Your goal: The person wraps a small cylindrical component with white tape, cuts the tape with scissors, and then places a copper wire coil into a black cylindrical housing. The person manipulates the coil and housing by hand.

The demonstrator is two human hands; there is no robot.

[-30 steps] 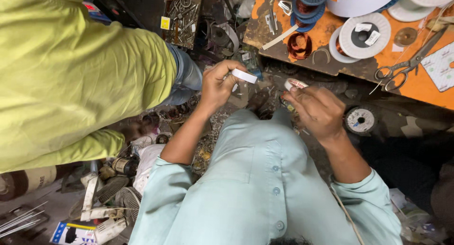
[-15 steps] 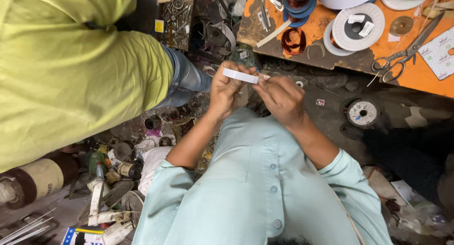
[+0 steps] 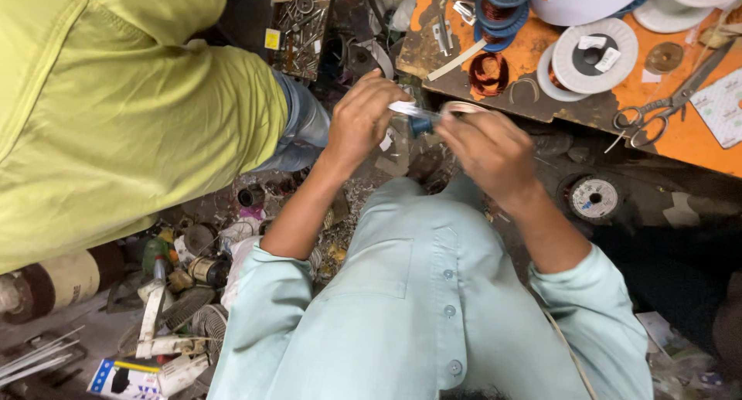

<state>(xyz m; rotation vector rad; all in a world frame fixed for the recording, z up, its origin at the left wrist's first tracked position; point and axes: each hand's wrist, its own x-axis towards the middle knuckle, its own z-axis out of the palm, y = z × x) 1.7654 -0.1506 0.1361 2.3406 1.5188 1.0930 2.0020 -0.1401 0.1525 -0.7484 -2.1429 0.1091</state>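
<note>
The person's left hand (image 3: 362,120) is pinching one end of a thin white strip (image 3: 405,108), its fingers curling together on it, above the lap of a pale green buttoned shirt (image 3: 433,307). The right hand (image 3: 488,146) is meeting it from the other side, fingers folding in around a small dark blue piece (image 3: 421,125) beneath the strip; how tightly it is gripping cannot be told through the blur.

Beyond the hands, a scuffed orange board (image 3: 533,52) is carrying a flat white reel (image 3: 591,56) with small white paper tags stuck on it, a loose coil of coppery wire (image 3: 488,74), stacked blue spools (image 3: 501,0) and steel scissors (image 3: 657,110). A white rectangular sheet (image 3: 723,106) is lying at the board's right edge. A small round spool with a white face (image 3: 593,197) is sitting on the dark floor.

At left, another person in a yellow-green top (image 3: 116,114) is crouching. A blue and white printed box (image 3: 124,378) is lying among greasy metal scrap at bottom left.
</note>
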